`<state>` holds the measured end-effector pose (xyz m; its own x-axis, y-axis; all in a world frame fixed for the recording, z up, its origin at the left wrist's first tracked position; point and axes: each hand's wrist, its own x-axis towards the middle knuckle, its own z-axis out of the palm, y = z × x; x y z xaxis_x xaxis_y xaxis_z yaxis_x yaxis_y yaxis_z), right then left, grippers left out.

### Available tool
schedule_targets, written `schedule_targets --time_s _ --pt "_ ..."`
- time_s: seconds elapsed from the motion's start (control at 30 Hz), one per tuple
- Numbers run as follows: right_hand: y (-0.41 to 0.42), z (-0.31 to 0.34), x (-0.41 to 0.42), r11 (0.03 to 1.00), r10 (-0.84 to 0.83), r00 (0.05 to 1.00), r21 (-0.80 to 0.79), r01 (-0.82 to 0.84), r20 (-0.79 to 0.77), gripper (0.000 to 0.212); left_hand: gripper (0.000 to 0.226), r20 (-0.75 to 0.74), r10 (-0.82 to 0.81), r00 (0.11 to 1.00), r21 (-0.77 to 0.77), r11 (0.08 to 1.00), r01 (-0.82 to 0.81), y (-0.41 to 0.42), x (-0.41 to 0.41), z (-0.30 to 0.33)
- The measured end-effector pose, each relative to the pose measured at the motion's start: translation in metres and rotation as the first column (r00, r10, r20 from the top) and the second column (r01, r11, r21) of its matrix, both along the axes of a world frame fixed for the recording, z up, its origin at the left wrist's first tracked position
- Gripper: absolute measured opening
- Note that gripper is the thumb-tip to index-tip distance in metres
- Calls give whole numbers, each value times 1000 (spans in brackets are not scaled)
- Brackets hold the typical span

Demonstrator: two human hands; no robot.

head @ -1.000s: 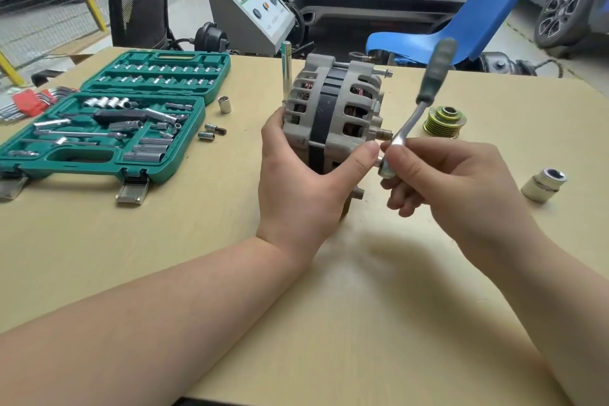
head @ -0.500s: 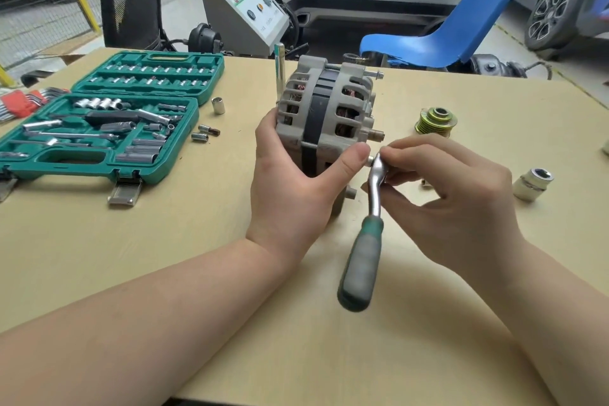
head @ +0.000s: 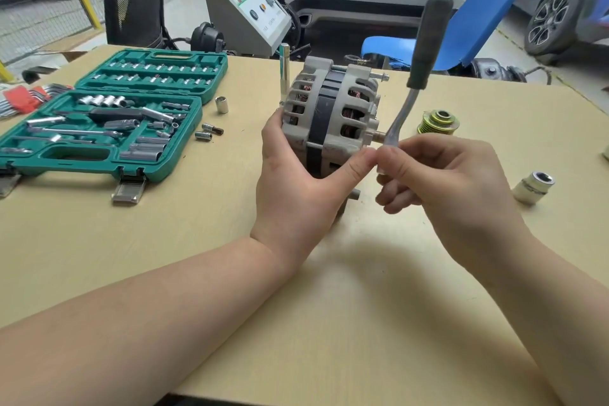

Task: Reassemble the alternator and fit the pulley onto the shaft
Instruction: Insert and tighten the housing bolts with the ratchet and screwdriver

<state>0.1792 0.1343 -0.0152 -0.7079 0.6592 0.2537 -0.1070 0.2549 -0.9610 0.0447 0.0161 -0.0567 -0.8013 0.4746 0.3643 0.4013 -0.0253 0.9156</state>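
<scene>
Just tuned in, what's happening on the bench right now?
A person is working on the alternator standing on the table. The left hand grips its housing, and the right hand pinches the head of a ratchet at the lower housing bolt, handle pointing up. The pulley lies on the table to the right, not yet on the shaft.

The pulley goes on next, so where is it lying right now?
In the head view the pulley sits on the table to the right of the alternator, just behind the right hand and the ratchet.
</scene>
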Motion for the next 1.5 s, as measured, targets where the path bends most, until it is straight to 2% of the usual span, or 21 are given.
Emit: schedule_targets --time_s 0.17,0.3,0.4,0.5,0.57,0.63,0.7,0.77,0.97,1.03,1.1,1.2,1.33,1.43,1.5 --pt "3 1 -5 924 100 994 -373 -78 40 43 105 9 10 1000 13 1000 -10 1 1 1" --pt "2 -2 -6 911 126 991 -400 -102 34 39 103 6 41 999 28 999 -41 3 1 1" --pt "5 -5 -1 960 115 993 -256 -113 -7 35 101 -12 68 998 10 998 -68 4 1 0" --pt "8 -9 3 996 89 996 -8 -89 -34 24 96 -29 88 996 0 996 -88 4 1 0" --pt "6 -12 5 984 75 993 169 -59 -91 16 93 -34 91 995 0 996 -91 4 1 1" --pt "5 -17 6 885 28 992 464 34 -126 32 97 -21 82 996 16 997 -82 5 1 1" --pt "8 -20 7 753 5 989 651 93 -147 39 100 -14 73 997 24 997 -73 5 1 1" --pt "9 -22 8 700 -21 985 701 135 -168 39 102 -13 67 998 20 998 -66 5 1 2" --pt "5 -17 8 735 -56 985 660 152 -164 28 106 26 9 1000 -3 1000 -9 4 -4 0" --pt "1 -14 6 819 -76 986 555 148 -150 26 104 19 -1 1000 10 1000 1 3 -4 -1" --pt "-2 -10 4 932 -54 991 351 93 -120 21 103 -8 9 1000 4 1000 -9 1 -4 -1" --pt "-1 -2 1 994 6 996 108 3 -86 15 106 -16 12 1000 -3 1000 -12 1 -3 -1" --pt "3 4 -2 976 54 997 -208 -63 -47 34 106 -29 10 1000 0 1000 -10 1 -3 0" --pt "2 1 -6 886 125 992 -446 -127 -36 30 98 -35 16 999 9 1000 -16 1 -3 1" --pt "2 -1 -8 834 150 988 -531 -150 -45 26 97 -31 19 999 14 1000 -19 2 -2 2"
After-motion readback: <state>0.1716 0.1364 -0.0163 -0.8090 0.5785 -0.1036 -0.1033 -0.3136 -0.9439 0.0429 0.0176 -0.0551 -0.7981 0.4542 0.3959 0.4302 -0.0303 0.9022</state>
